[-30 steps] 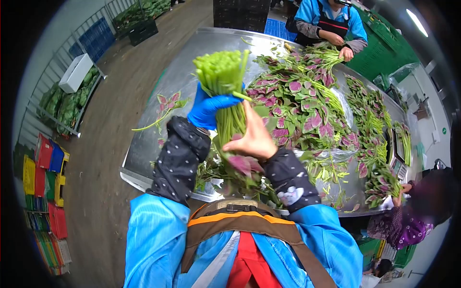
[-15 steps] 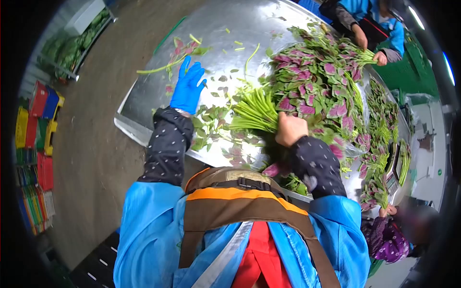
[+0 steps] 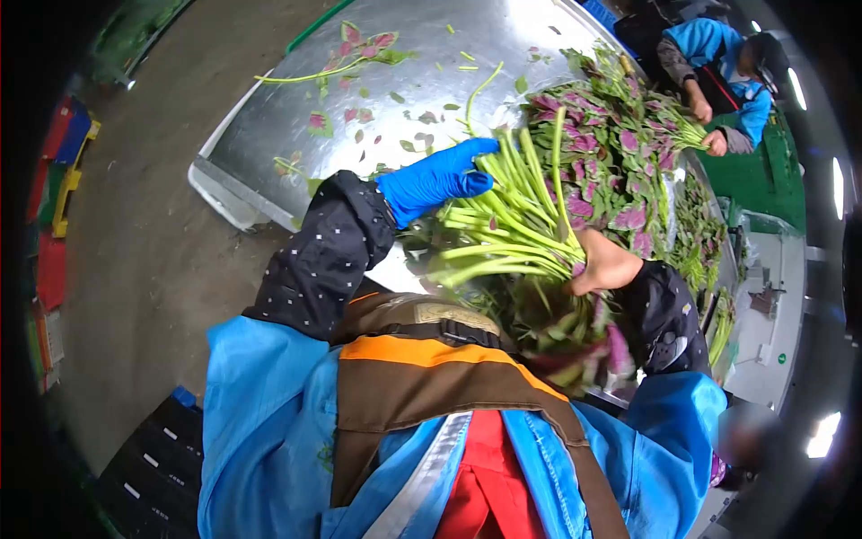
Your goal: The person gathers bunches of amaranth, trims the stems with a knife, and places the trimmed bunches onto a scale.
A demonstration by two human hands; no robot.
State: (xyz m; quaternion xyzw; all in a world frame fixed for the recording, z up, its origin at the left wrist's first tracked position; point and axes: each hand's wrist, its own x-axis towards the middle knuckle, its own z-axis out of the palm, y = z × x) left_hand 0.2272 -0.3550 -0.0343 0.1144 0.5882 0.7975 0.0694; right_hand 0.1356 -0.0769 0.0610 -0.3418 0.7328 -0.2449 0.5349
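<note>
My bare right hand (image 3: 606,262) is wrapped round a bunch of red-and-green amaranth (image 3: 516,216). The pale green stems fan out to the left, while the leafy end hangs blurred below the fist. At the upper stem tips is my left hand (image 3: 435,182) in a blue glove, its thumb and fingers apart and at most touching the stems. Beyond the bunch lies a large heap of amaranth (image 3: 620,144) with purple-centred leaves. One loose amaranth sprig (image 3: 346,65) rests at the far left of the metal table (image 3: 296,117), among scattered leaves and cut stem pieces.
Across the table a co-worker (image 3: 714,81) in blue holds another bunch by its stems. Another person, partly hidden, is at the lower right. Green crates (image 3: 777,171) stand at the right; coloured crates (image 3: 63,171) are stacked left. A black crate (image 3: 157,458) sits on the floor.
My right hand has lifted the bunch and moved it right, and its stems have spread. My left hand has come down and right from over the table to the stem ends.
</note>
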